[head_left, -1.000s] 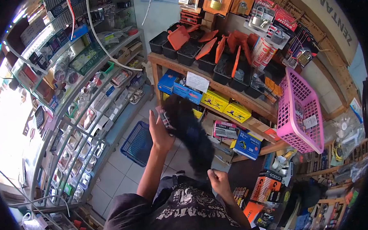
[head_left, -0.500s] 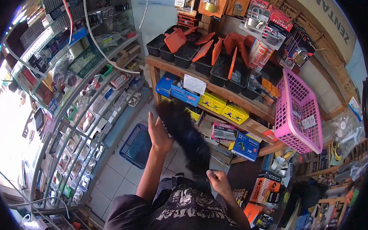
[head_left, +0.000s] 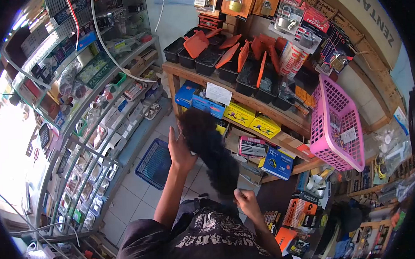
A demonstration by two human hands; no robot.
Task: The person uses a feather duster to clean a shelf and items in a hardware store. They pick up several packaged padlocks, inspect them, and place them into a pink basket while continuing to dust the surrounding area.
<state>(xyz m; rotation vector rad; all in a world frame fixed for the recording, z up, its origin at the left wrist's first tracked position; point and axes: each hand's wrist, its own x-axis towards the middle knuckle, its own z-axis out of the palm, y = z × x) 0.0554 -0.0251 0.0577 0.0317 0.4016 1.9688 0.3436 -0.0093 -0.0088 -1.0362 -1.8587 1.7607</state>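
Note:
A black, fluffy feather duster (head_left: 211, 152) slants across the middle of the view, its bushy far end in front of the wooden shelf unit. Around its near end, my right hand (head_left: 247, 202) is closed in a fist, close to my right side; the handle itself is mostly hidden. My left hand (head_left: 180, 151) is raised beside the bushy far end, fingers stretched out and palm turned toward the feathers. It appears to touch them, though the feathers hide part of the contact. A small whitish bit shows at the edge of the left palm.
Black bins with orange lids (head_left: 197, 44) line the wooden shelf (head_left: 271, 107), with yellow boxes (head_left: 264, 127) below. A pink basket (head_left: 326, 140) hangs at the right. On the tiled floor stands a blue basket (head_left: 142, 171), beside a glass display counter (head_left: 99, 199).
The duster has shifted slightly, its bushy part now a little further right and less blurred. My left hand stays beside it and my right hand keeps its grip.

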